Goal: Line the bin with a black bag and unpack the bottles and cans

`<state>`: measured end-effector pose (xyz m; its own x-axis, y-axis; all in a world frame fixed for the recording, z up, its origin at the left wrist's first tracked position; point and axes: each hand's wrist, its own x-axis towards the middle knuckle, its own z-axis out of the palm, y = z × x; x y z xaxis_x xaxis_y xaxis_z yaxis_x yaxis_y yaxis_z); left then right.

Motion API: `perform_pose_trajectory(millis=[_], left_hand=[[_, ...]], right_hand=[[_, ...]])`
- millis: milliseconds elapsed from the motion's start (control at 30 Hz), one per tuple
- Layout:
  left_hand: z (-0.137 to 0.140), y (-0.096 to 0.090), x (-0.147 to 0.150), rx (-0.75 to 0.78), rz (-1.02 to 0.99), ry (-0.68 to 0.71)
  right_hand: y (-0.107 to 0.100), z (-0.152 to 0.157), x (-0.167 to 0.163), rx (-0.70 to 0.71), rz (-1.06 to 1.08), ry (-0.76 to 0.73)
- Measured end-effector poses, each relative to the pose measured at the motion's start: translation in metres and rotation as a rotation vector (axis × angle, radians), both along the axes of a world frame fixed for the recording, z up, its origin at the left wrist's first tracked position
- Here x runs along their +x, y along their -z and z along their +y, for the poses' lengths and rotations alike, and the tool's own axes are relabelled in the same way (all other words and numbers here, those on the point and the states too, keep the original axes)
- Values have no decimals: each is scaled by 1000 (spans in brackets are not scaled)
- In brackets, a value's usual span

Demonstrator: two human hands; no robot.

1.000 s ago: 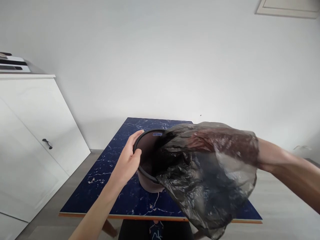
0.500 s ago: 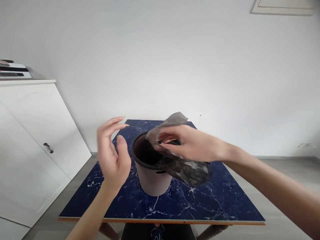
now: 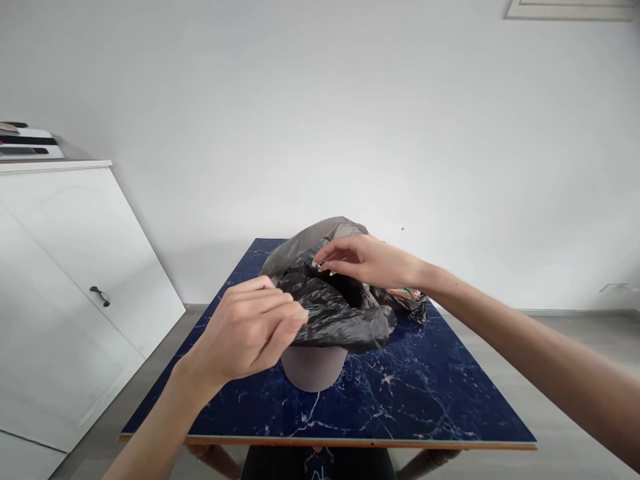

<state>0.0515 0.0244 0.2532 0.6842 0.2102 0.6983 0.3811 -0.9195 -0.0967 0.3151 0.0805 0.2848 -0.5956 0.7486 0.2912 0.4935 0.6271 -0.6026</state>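
Observation:
A black plastic bin bag point(image 3: 340, 327) is spread over the top of a light grey waste bin point(image 3: 315, 370), covering its rim. Its mouth lies open toward the top, with a dark hollow inside. At the bag's left edge, my left hand point(image 3: 247, 327) has its fingers curled closed on the plastic; the exact grip is partly hidden behind the fingers. My right hand point(image 3: 363, 260) hovers over the bag's mouth, fingers loosely bent and slightly apart, with no plastic visibly pinched between them.
The bin stands on a blue marble-patterned table point(image 3: 415, 400). Behind my right wrist lies a crumpled dark bag with an orange patch point(image 3: 407, 300). A white cabinet point(image 3: 75, 280) stands at the left, and a pale wall point(image 3: 320, 133) rises behind the table.
The bag has gone from a bunch in my right hand to spread over the bin's rim. My left hand has moved right and closed on the bag's edge. My right hand has loosened.

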Motion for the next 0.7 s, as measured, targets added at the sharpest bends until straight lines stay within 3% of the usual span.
perform_pose_trajectory(millis=[167,333,467,533,600,700], left_hand=[[4,11,-26,-157,-69,-107],[22,19,-32,-410,-178,-409],[47,21,-29,-572,-154,-598],[62,23,-29,-663,-159,-651],[75,26,-30,-763,-191,-663],[91,37,-33,-936,-196,-576]], right_hand=[[26,4,14,86,6,204],[46,21,10,137,-82,346],[51,40,1,77,52,314],[51,51,-1,-18,127,338],[53,63,-2,-141,193,380],[62,80,-2,-269,231,415]])
